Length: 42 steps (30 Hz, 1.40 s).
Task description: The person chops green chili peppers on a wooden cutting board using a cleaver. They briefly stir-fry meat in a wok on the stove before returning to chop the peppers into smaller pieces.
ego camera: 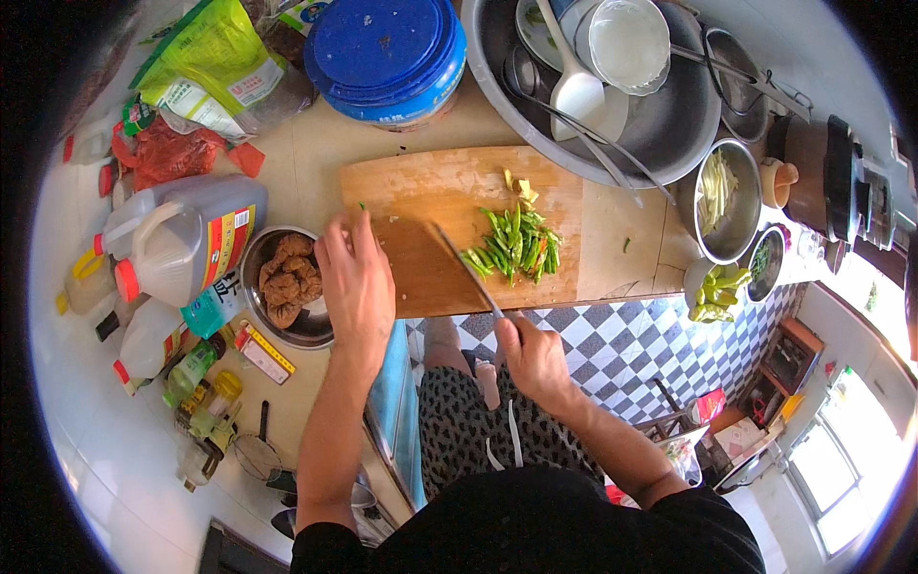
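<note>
My right hand (532,351) grips the handle of a kitchen knife (467,269), whose blade slants up and left over a wooden cutting board (412,276). Just right of the blade lies a pile of sliced green peppers (527,244), with a few pale yellow pieces (526,190) at its top. My left hand (356,276) is at the board's left edge, fingers slightly bent; a small green bit (361,206) shows at its fingertips, and whether they hold it I cannot tell. Beside this hand, a steel bowl (251,316) holds brown lumps of food (288,280).
A large metal basin (495,86) with dishes and ladles overlaps the board's upper right. A blue-lidded bucket (387,64) stands behind. Jugs (172,244) and bottles crowd the left. At right are a steel bowl of pale strips (753,208) and a bowl of green peppers (717,294) near the counter edge.
</note>
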Motion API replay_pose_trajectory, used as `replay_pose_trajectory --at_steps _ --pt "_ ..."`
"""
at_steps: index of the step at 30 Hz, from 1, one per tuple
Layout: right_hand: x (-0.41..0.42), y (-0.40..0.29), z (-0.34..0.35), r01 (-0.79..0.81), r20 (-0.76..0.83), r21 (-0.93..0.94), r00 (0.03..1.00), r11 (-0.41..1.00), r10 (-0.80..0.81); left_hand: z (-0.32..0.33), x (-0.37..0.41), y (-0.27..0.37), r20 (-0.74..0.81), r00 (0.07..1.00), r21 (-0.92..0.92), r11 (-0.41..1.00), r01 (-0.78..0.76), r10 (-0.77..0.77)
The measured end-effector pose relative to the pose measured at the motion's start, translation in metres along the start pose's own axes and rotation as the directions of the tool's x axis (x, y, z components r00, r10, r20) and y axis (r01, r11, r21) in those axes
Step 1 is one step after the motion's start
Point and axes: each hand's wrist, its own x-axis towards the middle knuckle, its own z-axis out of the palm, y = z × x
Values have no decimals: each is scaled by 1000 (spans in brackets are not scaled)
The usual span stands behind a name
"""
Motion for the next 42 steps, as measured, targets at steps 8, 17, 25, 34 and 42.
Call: replay_pose_trajectory --at_steps 8,17,25,34,42 --pt "15 -3 -23 -29 -10 70 1000 997 30 20 12 -2 170 971 -506 831 231 -167" --pt "17 3 -28 -27 49 86 999 996 23 37 -22 -4 59 964 -408 888 -213 258" --pt "8 -15 -37 73 89 -85 994 994 -66 48 -35 1 -24 853 -388 781 -489 522" --pt "-3 -17 -46 33 185 -186 983 982 2 63 -46 -8 -68 786 -426 694 -580 615" --pt "-3 -15 -48 -59 170 -251 980 966 104 63 -48 -11 -6 807 -482 706 -520 590"
